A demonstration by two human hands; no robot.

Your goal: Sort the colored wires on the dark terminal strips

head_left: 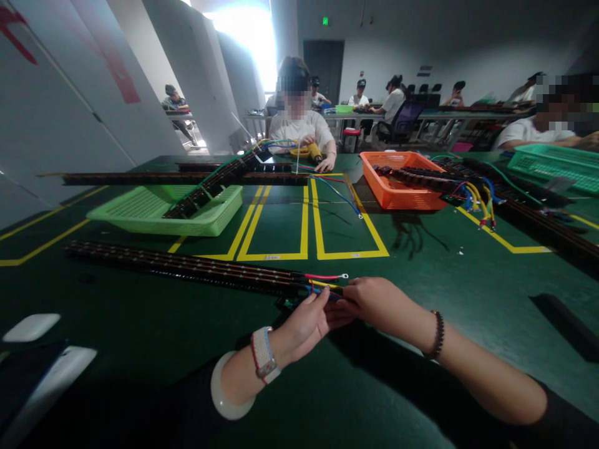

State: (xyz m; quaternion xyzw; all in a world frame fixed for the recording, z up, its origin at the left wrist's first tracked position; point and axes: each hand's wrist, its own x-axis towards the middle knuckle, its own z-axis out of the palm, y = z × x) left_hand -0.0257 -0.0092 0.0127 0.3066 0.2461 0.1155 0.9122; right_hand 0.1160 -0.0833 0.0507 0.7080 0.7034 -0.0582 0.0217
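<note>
A long black strip with copper-coloured lines (187, 267) lies across the table in front of me. From its right end come a red wire (322, 276) tipped with a ring terminal, a yellow wire (324, 285) and a blue wire (316, 290). My left hand (304, 324) is closed around the blue and yellow wires from below, thumb on top. Right beside it, my right hand (381, 305) pinches the same wires farther along, its fingers meeting those of the left. The wire ends are hidden inside my hands. The red wire lies free of both.
A green basket (210, 224) and an orange basket (407, 201) hold more wired strips. Across the table a person (302, 128) handles a yellow heat gun (315, 151). A black strip (568, 327) lies at right, white objects (32, 327) at left.
</note>
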